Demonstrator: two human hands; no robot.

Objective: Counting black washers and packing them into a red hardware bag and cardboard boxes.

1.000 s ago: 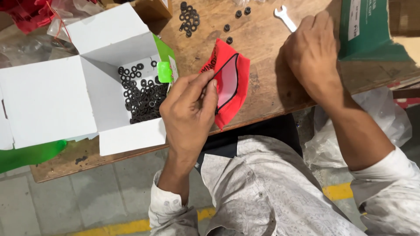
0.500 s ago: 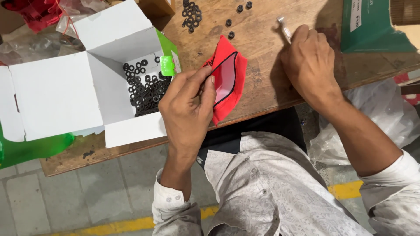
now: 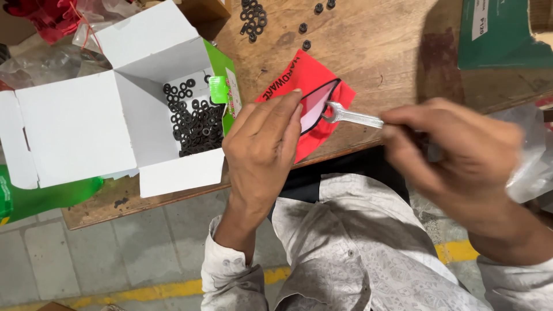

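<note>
— Two hands over one small pouch. The right hand (image 3: pixel 461 152) has its fingers pinched tight round the handle of a small silver wrench (image 3: pixel 351 117), and the wrench's open end sits right at the mouth of the red pouch (image 3: pixel 314 95).

— And the other hand?

— The left hand (image 3: pixel 262 144) lies flat on the pouch, fingers stretched long and close together, fingertips at the dark rim of the opening, pressing it down. It grips nothing that I can see; it only pins the pouch to the wooden table (image 3: pixel 380 52).

— Was the wrench there a moment ago?

— No. A second back it lay up by the table's far edge with the right hand resting beside it. Half a second back the hand had closed over it there. Now hand and wrench have swung across to the pouch near the table's front edge. The left hand has hardly moved in all that. I'd judge the wrench is about to go in, though its head is only at the mouth, not inside.

— What else lies about?

— Left of the pouch, at the front left corner, an open white carton (image 3: pixel 115 109) with a heap of black washers (image 3: pixel 196 124) in it, and a green packet (image 3: pixel 227 92) between carton and pouch. More loose washers (image 3: pixel 253 17) sit at the far edge. A dark green box (image 3: pixel 501 40) fills the far right corner.
</note>
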